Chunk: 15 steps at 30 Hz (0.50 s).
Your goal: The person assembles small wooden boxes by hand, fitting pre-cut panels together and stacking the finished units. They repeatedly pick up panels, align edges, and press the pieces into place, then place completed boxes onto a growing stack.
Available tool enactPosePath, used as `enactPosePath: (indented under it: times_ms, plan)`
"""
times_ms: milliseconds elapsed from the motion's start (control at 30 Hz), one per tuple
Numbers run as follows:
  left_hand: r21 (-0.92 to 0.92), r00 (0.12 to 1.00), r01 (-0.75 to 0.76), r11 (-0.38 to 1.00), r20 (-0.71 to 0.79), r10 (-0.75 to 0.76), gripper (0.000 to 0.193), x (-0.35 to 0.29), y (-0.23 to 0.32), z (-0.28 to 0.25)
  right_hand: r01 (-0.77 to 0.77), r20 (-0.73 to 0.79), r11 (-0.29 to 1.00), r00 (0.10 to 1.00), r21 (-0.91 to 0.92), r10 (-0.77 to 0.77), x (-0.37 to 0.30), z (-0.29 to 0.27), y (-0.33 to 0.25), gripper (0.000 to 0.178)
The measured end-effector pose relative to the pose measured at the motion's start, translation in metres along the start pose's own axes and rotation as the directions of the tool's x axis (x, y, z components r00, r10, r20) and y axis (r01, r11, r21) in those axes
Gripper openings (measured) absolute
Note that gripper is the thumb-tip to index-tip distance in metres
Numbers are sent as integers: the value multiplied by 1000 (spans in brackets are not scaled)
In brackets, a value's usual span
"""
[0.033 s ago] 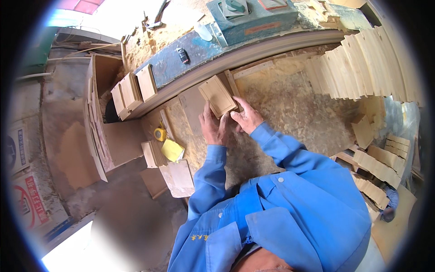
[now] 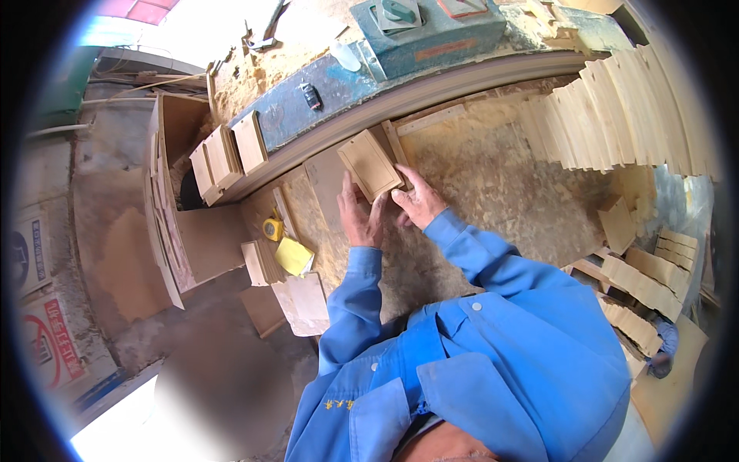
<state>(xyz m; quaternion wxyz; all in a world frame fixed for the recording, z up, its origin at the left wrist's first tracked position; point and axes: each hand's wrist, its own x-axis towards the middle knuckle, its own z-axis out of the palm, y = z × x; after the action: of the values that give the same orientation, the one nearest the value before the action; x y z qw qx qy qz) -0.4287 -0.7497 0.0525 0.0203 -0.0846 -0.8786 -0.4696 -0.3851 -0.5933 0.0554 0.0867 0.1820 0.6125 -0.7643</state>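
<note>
A small rectangular wooden panel with a shallow recessed face lies tilted on the worktop in front of me. Around its near left corner are the fingers and thumb of my left hand, gripping the lower edges. My right hand holds the near right corner, its index finger along the right edge and its thumb at the near end. The undersides of the fingers are hidden. Beneath and left of the panel lies a flat brown board.
A long rail crosses behind the panel, before a blue machine bed. Left are wooden pieces, a yellow tape measure and a yellow pad. Stacked wood strips rise at the right; more wood blocks stand nearer.
</note>
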Motion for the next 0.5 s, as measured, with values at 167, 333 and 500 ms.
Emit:
enactPosePath:
  times_ms: [167,333,500]
  plan:
    - [-39,986,77,996,148,-71,79,22,-9,-10,-17,-11,963,1000,268,21,18,13,14,63]
    - [-152,982,98,983,174,-71,75,39,-15,-7,165,-230,950,968,265,-103,34,31,27,55]
    - [-32,983,88,996,162,-81,71,44,-16,-9,169,-305,983,942,70,-141,46,35,34,56]
